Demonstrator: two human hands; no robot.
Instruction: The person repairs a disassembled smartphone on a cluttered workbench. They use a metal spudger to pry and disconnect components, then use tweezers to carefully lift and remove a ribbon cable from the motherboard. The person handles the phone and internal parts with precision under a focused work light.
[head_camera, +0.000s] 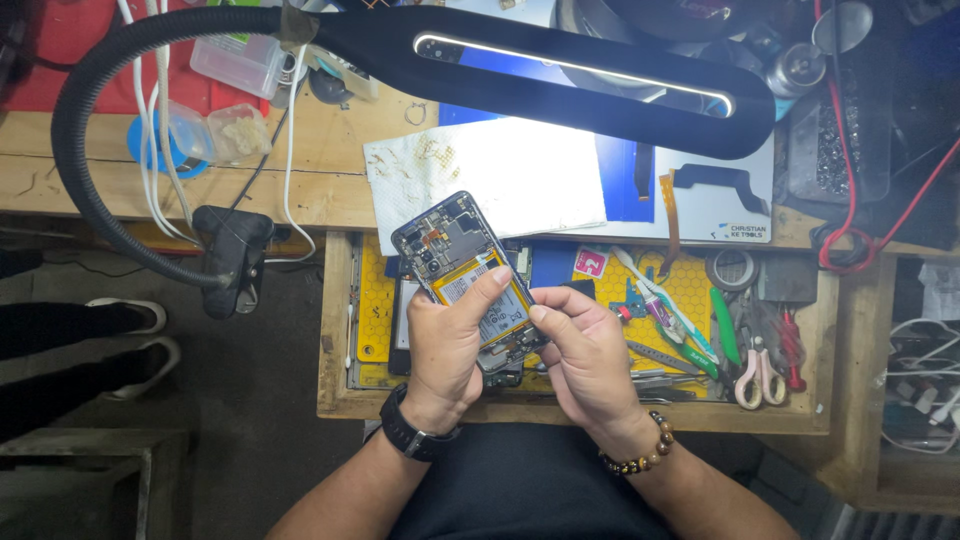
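Nearest the wearer, both wrists come up from a dark lap: a black watch (412, 436) on the left, a brown bead bracelet (640, 455) on the right. Left hand (447, 345) is wrapped around the lower half of an opened phone (470, 275), palm behind it, thumb laid across the yellow-labelled battery (482, 290); a closed, carrying grip. Right hand (590, 350) is curled in beside the phone's lower right edge, thumb and forefinger pinched close at its frame; whether they hold a small part or tool I cannot tell. The phone is held in the air above the open drawer (335, 330), back cover off, boards and battery facing up. Judged light and stiff along the frame, but fragile inside: bare boards, thin flex strips, a soft battery that should not be bent or pricked. Best taken by the long side rails, as the left hand does, not by the innards. Long axis runs diagonally, camera end up and left of the hands, away from the wearer, the bottom end down and right toward the lap. Beyond the phone, in the drawer, a yellow honeycomb mat (690, 285) with tweezers, scissors (752, 370) and a tape roll (731, 268) to its right. Farther off, on the desk (330, 190), a stained white paper towel (490, 175); above all, a black gooseneck lamp (560, 75).
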